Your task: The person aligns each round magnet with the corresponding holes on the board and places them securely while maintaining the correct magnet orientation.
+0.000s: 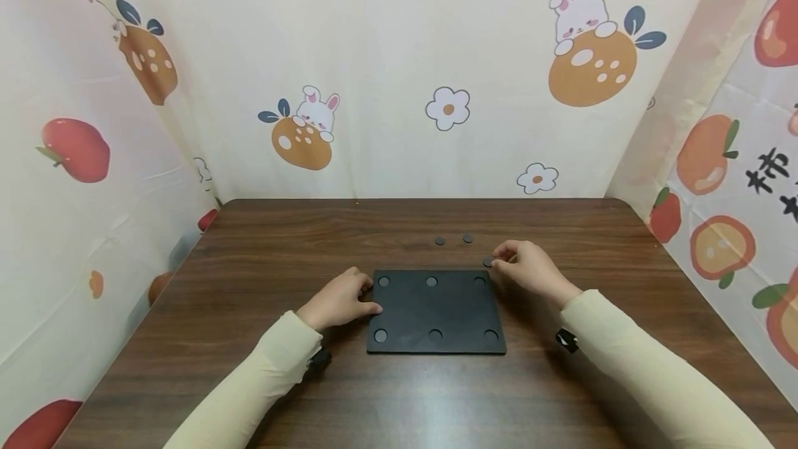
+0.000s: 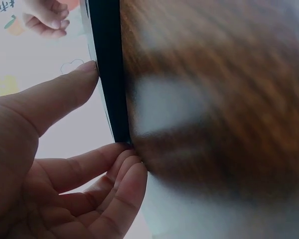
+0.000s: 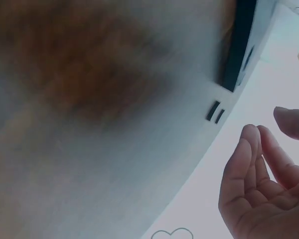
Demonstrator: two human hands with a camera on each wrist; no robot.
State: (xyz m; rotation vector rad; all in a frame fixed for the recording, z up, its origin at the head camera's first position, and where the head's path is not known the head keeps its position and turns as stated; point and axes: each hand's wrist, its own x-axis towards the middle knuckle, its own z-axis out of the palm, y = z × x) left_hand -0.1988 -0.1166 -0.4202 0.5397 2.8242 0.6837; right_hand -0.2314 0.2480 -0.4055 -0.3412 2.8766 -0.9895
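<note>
A flat black rectangular board [image 1: 436, 310] with several round recesses lies on the brown table. My left hand [image 1: 339, 298] holds it at its left edge; in the left wrist view the thumb [image 2: 77, 82] rests against the board's face, and curled fingers touch its corner. Just behind the board's far right corner is a small dark disc [image 1: 488, 262]. My right hand [image 1: 530, 269] is right beside that disc, and in the right wrist view its thumb [image 3: 291, 122] and fingers stand apart with nothing visible between them. Farther back lie two more discs, one left [image 1: 440, 241], one right [image 1: 467, 238].
The wooden table [image 1: 280, 241] reaches back to a printed curtain [image 1: 386, 75] with fruit and rabbits. More curtain hangs along the left and right sides. A dark strap device [image 1: 567, 339] sits on the right wrist, and another [image 1: 320, 360] on the left.
</note>
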